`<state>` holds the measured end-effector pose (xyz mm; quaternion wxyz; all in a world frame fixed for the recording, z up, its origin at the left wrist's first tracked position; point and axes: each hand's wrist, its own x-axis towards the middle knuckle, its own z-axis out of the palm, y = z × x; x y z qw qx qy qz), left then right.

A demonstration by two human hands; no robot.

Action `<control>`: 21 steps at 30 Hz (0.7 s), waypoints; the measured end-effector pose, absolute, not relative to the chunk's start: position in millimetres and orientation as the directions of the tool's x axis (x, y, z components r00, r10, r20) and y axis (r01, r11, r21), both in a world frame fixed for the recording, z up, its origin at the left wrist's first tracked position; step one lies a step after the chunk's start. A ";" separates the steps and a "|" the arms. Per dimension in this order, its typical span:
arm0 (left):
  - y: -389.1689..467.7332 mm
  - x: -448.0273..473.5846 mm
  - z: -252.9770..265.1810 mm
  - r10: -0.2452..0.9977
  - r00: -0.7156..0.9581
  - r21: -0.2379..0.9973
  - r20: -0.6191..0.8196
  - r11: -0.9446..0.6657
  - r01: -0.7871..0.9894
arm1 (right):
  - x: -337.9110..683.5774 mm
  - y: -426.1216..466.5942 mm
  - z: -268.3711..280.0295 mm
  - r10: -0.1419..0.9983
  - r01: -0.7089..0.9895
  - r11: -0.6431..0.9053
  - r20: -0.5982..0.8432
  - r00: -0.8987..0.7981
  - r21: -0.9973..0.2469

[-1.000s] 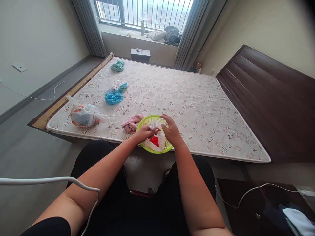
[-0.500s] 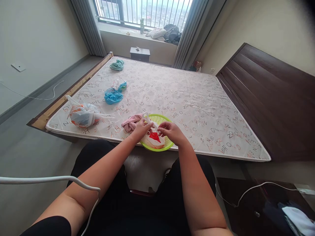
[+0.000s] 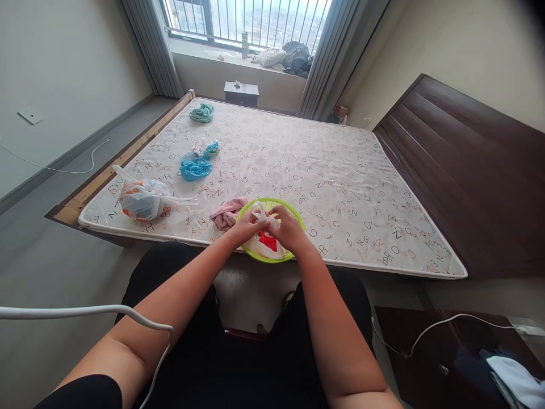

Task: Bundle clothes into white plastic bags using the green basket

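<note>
A thin white plastic bag [image 3: 267,245] with a red patch sits in a lime-green basket [image 3: 272,259] at the mattress's near edge. My left hand [image 3: 247,228] pinches the top of the bag from the left. From the right, my right hand [image 3: 288,228] also grips the bag's gathered top, with its fingers close to the left hand's. What lies inside the bag is hidden. A crumpled pink cloth [image 3: 227,213] lies just left of the basket.
On the printed mattress [image 3: 340,193] are a white-and-orange plastic bag [image 3: 145,200], a blue plastic bag [image 3: 196,167] and a teal cloth [image 3: 202,112]. A dark headboard [image 3: 464,170] rises at the right. A white cable [image 3: 85,312] crosses over my left arm.
My right hand has moved slightly left, closer to my left hand at the bag's top. The bag's top is now bunched between both hands. Basket and cloths stay in place.
</note>
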<state>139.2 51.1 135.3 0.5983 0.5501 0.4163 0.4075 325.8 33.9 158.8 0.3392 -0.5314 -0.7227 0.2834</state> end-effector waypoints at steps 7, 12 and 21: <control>55.4 136.6 130.3 0.921 0.390 0.999 0.015 -0.031 0.034 | 328.6 33.6 158.4 0.966 0.711 0.226 0.057 -0.254 -0.666; 57.9 135.6 124.0 0.924 0.346 0.978 0.162 -0.197 0.067 | 321.7 32.9 159.9 0.982 0.837 0.160 -0.004 -0.190 -0.522; 55.4 137.9 124.9 0.854 0.341 0.887 0.392 -0.449 0.105 | 319.1 32.8 163.2 0.997 0.899 0.050 -0.023 -0.067 -0.436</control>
